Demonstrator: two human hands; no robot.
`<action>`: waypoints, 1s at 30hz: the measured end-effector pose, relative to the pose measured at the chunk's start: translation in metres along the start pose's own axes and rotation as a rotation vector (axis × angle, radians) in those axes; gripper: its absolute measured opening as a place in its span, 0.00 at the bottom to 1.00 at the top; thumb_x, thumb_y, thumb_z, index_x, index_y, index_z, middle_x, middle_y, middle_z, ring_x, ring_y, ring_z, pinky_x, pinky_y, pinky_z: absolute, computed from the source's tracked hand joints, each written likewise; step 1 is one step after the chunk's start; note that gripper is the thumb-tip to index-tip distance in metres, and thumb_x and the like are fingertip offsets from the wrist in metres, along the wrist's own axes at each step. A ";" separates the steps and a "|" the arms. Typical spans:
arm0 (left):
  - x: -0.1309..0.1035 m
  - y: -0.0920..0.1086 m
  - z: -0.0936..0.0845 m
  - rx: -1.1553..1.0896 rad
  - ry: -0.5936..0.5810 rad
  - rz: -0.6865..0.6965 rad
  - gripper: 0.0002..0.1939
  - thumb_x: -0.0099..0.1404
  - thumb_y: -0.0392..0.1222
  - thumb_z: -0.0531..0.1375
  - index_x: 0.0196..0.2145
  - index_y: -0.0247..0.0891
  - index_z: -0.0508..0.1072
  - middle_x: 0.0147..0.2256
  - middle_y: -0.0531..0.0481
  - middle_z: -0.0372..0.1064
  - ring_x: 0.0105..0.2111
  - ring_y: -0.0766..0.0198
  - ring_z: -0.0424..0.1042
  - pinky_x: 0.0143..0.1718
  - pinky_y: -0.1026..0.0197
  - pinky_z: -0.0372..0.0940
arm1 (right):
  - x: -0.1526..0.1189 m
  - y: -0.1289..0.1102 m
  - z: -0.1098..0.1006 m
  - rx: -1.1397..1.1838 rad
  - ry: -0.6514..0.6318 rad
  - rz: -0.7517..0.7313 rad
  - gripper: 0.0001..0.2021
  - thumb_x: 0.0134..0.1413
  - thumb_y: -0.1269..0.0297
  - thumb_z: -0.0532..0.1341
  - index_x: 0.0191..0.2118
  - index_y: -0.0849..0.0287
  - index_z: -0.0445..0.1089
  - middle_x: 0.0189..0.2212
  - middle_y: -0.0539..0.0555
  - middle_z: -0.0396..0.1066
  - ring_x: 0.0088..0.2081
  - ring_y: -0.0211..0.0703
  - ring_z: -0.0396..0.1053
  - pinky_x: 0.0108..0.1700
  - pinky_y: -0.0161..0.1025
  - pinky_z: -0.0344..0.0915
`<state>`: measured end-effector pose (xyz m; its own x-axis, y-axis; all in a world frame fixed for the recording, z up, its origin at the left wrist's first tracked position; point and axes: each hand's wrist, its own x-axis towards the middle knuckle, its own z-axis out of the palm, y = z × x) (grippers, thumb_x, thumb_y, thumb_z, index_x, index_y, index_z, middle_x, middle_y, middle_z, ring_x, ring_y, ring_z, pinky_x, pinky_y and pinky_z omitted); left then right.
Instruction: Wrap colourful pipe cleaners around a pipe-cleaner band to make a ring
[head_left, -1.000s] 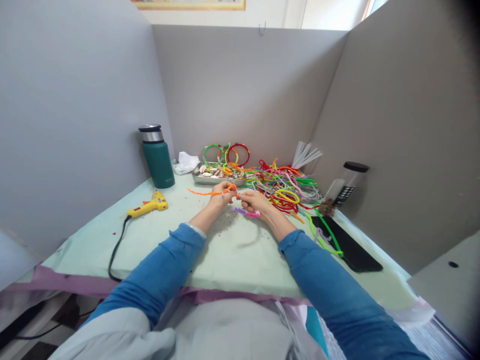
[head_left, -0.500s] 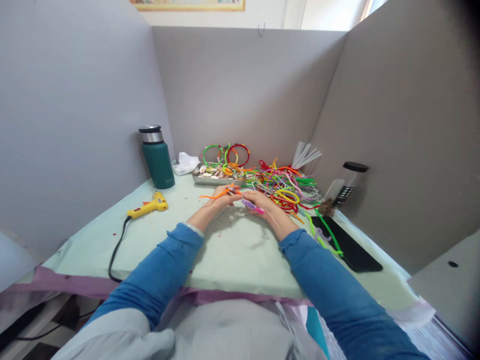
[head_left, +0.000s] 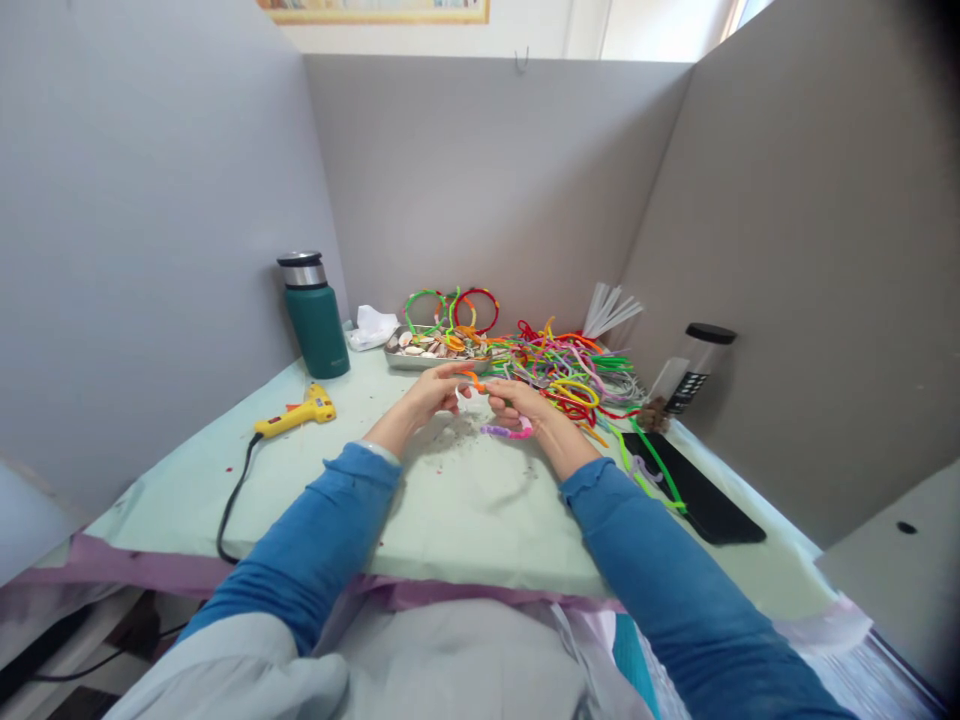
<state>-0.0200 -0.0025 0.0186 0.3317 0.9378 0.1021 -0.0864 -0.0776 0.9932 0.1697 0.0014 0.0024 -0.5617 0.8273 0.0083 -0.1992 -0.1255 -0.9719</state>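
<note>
Above the middle of the table, my left hand (head_left: 433,394) has its fingers bent round one end of a short orange pipe cleaner (head_left: 474,379). The fingers of my right hand (head_left: 519,402) are closed in a pinch on the other end, where the orange meets a pale piece. Below the right fingers hangs a curved pink and purple pipe cleaner (head_left: 516,433), which seems joined to the same work; the join is hidden by the fingers. Just behind the hands lies a heap of coloured pipe cleaners (head_left: 577,370).
A metal tray of shells (head_left: 420,347) stands at the back, with pipe-cleaner rings (head_left: 476,310) behind it. To the left are a green bottle (head_left: 315,325), a tissue pack (head_left: 373,327) and a yellow glue gun (head_left: 304,410). A black phone-like slab (head_left: 712,500) and a clear jar (head_left: 694,370) are at right.
The long orange end that stuck out to the left over my left hand is now drawn in. My left hand has turned and shifted slightly left. The pink and purple piece now hangs lower.
</note>
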 end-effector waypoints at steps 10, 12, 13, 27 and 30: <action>0.000 0.002 0.000 -0.078 -0.020 0.294 0.18 0.49 0.34 0.62 0.40 0.34 0.77 0.41 0.44 0.74 0.15 0.79 0.56 0.22 0.66 0.63 | 0.005 0.004 -0.007 -0.016 -0.013 0.008 0.10 0.50 0.63 0.61 0.29 0.59 0.57 0.15 0.42 0.56 0.11 0.25 0.44 0.11 0.28 0.40; 0.000 0.001 0.001 0.034 -0.072 0.285 0.18 0.49 0.34 0.61 0.40 0.33 0.77 0.40 0.43 0.74 0.17 0.77 0.61 0.23 0.65 0.63 | 0.005 0.004 -0.006 -0.013 -0.015 0.011 0.09 0.51 0.64 0.60 0.29 0.59 0.57 0.15 0.42 0.56 0.11 0.25 0.44 0.11 0.27 0.39; 0.000 0.000 0.002 0.079 -0.093 0.279 0.18 0.48 0.34 0.61 0.40 0.32 0.77 0.39 0.44 0.75 0.19 0.74 0.64 0.24 0.64 0.64 | 0.005 0.003 -0.006 -0.008 -0.014 0.011 0.09 0.51 0.64 0.60 0.29 0.59 0.58 0.15 0.42 0.56 0.11 0.25 0.44 0.11 0.27 0.39; 0.011 -0.009 -0.008 0.655 0.054 0.473 0.13 0.53 0.45 0.64 0.34 0.35 0.77 0.34 0.46 0.75 0.34 0.62 0.71 0.38 0.63 0.64 | 0.001 0.000 -0.001 0.048 0.003 0.061 0.06 0.52 0.65 0.59 0.33 0.60 0.61 0.15 0.41 0.57 0.10 0.26 0.44 0.10 0.27 0.42; 0.010 -0.009 -0.008 0.686 0.066 0.446 0.12 0.53 0.46 0.64 0.33 0.36 0.77 0.32 0.47 0.75 0.32 0.63 0.71 0.35 0.65 0.63 | 0.000 -0.002 0.000 0.042 0.009 0.065 0.07 0.51 0.64 0.60 0.34 0.60 0.61 0.15 0.41 0.57 0.10 0.26 0.44 0.11 0.28 0.42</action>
<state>-0.0234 0.0106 0.0102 0.3446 0.7860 0.5133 0.4037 -0.6178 0.6748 0.1697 0.0016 0.0040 -0.5676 0.8213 -0.0570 -0.1961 -0.2022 -0.9595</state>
